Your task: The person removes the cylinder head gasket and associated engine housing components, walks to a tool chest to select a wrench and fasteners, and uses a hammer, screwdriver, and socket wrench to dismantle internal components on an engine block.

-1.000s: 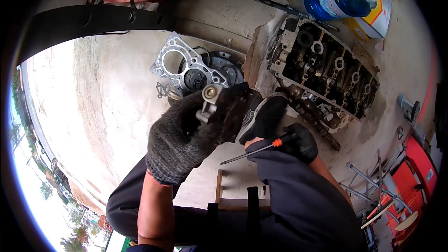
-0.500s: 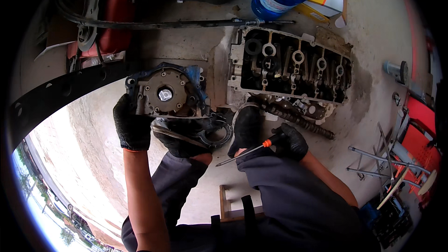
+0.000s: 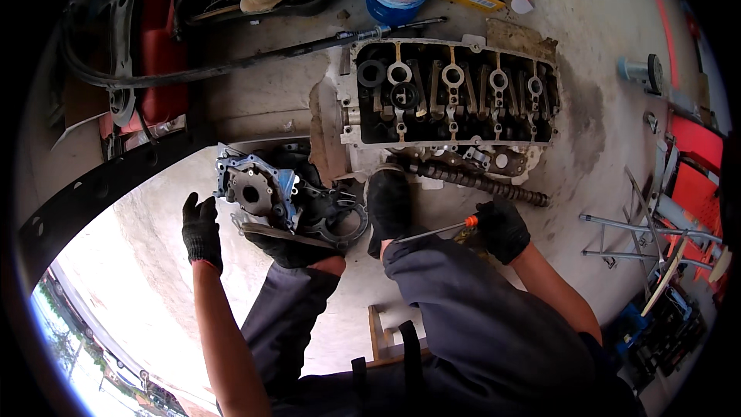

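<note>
Black-gloved hands (image 3: 202, 234), two; orange-collared screwdriver (image 3: 471, 221), one

A pale, stained floor (image 3: 571, 251) — glaring with daylight (image 3: 143, 286) at left — reaches red, metal-legged furniture (image 3: 698, 177) at right.

The gloved left hand (image 3: 203, 233), fingers apart, hovers just beside the housing (image 3: 253, 191); the right hand (image 3: 503, 232) holds a screwdriver (image 3: 468, 222) near the camshaft (image 3: 480, 184).
</note>
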Tool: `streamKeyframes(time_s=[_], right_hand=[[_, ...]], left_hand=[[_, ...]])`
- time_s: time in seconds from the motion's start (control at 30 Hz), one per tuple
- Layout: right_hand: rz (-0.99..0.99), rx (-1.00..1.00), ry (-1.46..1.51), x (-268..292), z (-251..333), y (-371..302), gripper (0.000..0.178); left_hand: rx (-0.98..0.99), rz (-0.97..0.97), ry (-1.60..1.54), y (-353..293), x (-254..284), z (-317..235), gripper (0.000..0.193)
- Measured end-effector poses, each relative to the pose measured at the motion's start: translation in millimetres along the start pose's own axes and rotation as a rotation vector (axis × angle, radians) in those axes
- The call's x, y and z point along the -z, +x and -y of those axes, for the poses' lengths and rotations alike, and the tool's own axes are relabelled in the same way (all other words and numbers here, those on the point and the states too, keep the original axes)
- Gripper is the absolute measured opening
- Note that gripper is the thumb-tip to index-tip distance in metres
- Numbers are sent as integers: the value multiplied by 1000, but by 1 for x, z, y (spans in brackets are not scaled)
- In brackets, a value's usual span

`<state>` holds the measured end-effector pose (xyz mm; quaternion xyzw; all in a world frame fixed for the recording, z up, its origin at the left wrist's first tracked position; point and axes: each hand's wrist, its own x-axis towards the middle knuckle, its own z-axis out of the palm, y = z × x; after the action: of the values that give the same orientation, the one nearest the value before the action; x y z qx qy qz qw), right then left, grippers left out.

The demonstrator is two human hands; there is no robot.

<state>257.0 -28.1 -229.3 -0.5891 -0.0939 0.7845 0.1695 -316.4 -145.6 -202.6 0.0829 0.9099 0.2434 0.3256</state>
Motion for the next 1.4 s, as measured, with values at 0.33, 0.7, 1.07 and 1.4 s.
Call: streamKeyframes(time_s=[0.33,0.7,1.07,1.4], right_hand=[[21,-234,517,55,-78,-50,45],[-309,-349,108,42,-114,-121,43],[-241,-380,-226,30,-126,-137,41],[-71,-255,-1182,19,-93,-80,39]], left_hand=[[-959,220,422,-123,-77,-97,32],[-1131,87,622,-127,-239,-217,30],[-889,225,368,-146,-158,-128,21],[-558,369,557,-114,-128,-8,20]])
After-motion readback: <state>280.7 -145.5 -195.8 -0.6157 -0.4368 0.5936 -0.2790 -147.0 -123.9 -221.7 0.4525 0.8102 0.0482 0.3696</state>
